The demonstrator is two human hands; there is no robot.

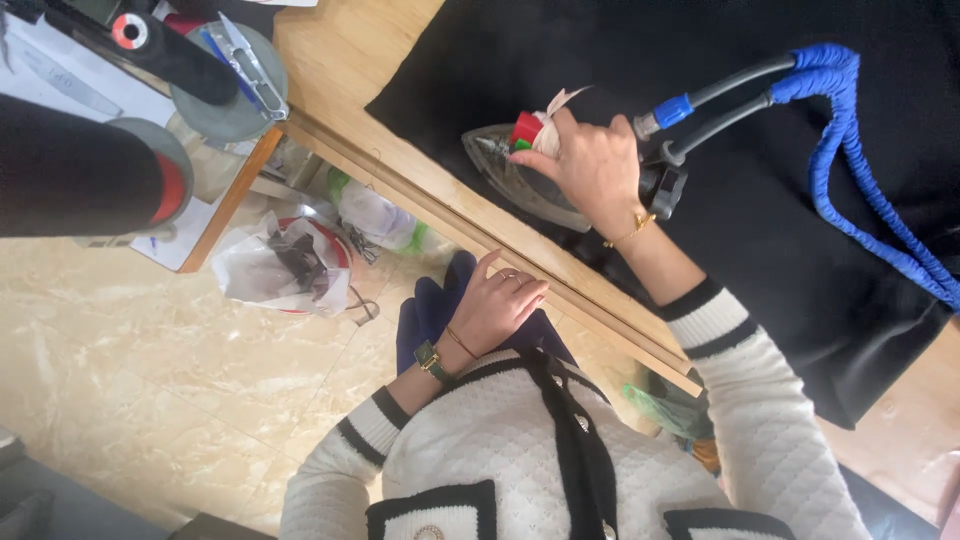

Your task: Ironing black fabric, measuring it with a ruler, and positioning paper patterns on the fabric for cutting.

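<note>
The grey metal steam iron with its red knob is sitting flat on the black cloth spread over the wooden table, close to the edge nearest the person; their right hand is clenched round the handle, which looks wrapped in a pale rag; two grey hoses with blue fittings and a blue-wrapped cable trail off the back across the fabric; the left hand isn't gripping anything, fingers loosely curled and resting down by the table edge against the dark blue garment at their lap; so I'd say it's mid-pressing, iron down on the cloth; next stroke probably wants the hoses kept clear and that free hand up smoothing the fabric, away from the hot plate; clear plastic bags are on the tiled floor.
</note>
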